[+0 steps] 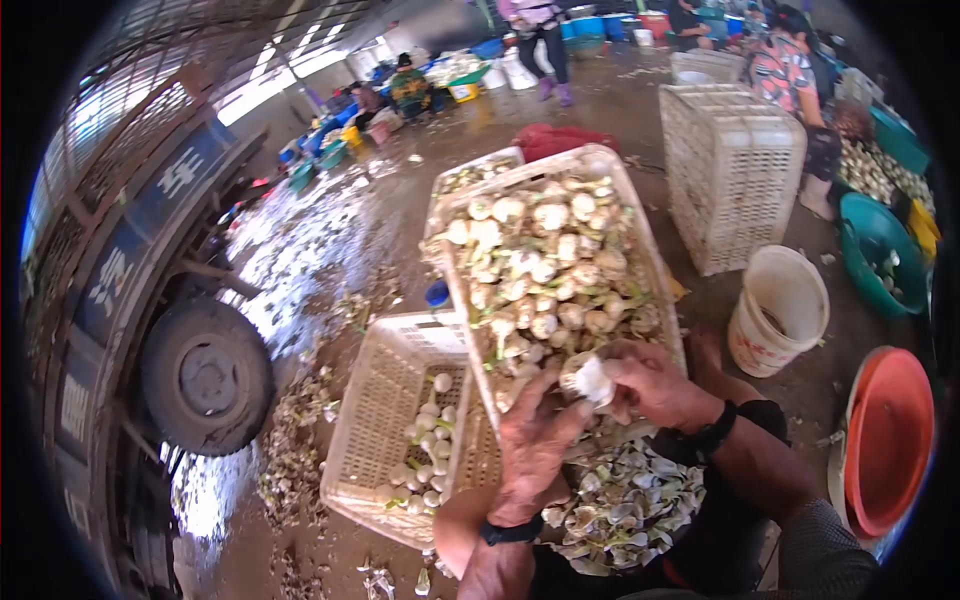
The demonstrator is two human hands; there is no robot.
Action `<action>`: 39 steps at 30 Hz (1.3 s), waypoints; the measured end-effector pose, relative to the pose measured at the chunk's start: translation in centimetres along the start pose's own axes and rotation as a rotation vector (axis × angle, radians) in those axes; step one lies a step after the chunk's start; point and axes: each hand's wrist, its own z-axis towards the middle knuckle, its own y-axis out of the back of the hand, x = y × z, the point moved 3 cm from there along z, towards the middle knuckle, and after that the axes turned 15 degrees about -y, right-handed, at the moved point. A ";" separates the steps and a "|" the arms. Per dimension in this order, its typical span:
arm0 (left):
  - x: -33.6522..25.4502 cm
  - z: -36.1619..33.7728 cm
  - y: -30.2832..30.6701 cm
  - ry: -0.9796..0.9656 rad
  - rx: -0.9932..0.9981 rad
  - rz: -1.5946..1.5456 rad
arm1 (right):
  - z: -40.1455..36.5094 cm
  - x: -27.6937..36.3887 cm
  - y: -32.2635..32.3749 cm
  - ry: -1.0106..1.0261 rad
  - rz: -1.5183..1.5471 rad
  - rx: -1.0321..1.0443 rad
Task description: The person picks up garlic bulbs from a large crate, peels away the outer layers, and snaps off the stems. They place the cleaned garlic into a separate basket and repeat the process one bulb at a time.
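Note:
Between my two hands a garlic bulb (588, 380) with pale, loosened skin is held over the near end of a full crate. My left hand (535, 435) has its fingers against the bulb's left and lower side. From the right, the fingers of my right hand (655, 385) close on the same bulb. Unpeeled garlic (550, 270) fills the crate (655, 270) in front of me. Lower left, a second crate (365, 430) holds white peeled bulbs (430, 450). Garlic skins (635, 505) lie heaped below my hands.
A truck wheel (207, 375) stands at the left. On the right are an upright crate (735, 180), a white bucket (778, 310), a red basin (888, 440) and a green basin (880, 250). A seated person (785, 75) is at upper right; more people are farther back.

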 end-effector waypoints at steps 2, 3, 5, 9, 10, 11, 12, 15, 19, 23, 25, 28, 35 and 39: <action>0.2 -0.2 -0.3 0.033 -0.001 0.009 | -0.5 0.6 0.4 0.002 -0.043 0.048; 0.3 -0.3 -0.5 0.035 0.004 -0.007 | -0.8 0.6 0.8 0.014 -0.093 0.036; 0.6 -0.3 -0.7 0.044 0.020 -0.025 | -1.2 0.6 1.4 0.014 -0.080 0.052; 0.8 -0.2 -1.6 0.044 0.055 -0.035 | -2.5 1.3 1.9 0.032 -0.108 0.116; 0.7 -0.1 -1.8 0.044 0.043 -0.043 | -2.8 1.5 1.9 0.021 -0.120 0.140; 1.0 -0.2 -1.5 0.064 0.024 0.031 | -2.9 1.5 2.2 0.031 -0.123 0.128; 1.1 -0.1 -1.5 0.063 0.029 0.030 | -3.0 1.4 2.2 0.034 -0.123 0.123; 1.0 0.2 -2.0 0.061 -0.020 0.071 | -3.2 1.3 2.4 0.078 -0.102 0.041; 1.3 0.1 -1.5 0.035 0.035 0.174 | -3.6 1.5 2.8 0.158 -0.228 -0.014; 0.8 0.2 -1.7 0.076 0.147 0.388 | -2.6 0.6 3.5 0.418 -0.417 -0.042; 0.3 0.3 -2.1 0.134 0.150 0.450 | -2.8 0.6 3.5 0.427 -0.473 -0.065; 1.4 0.1 -1.1 0.055 0.192 0.585 | -3.8 1.5 2.8 0.407 -0.561 -0.095; 1.7 0.2 -0.9 -0.062 0.249 0.698 | -4.2 1.5 2.0 0.390 -0.756 -0.176; 2.2 0.2 -0.5 -0.090 0.253 0.738 | -4.7 2.0 1.0 0.436 -0.804 -0.207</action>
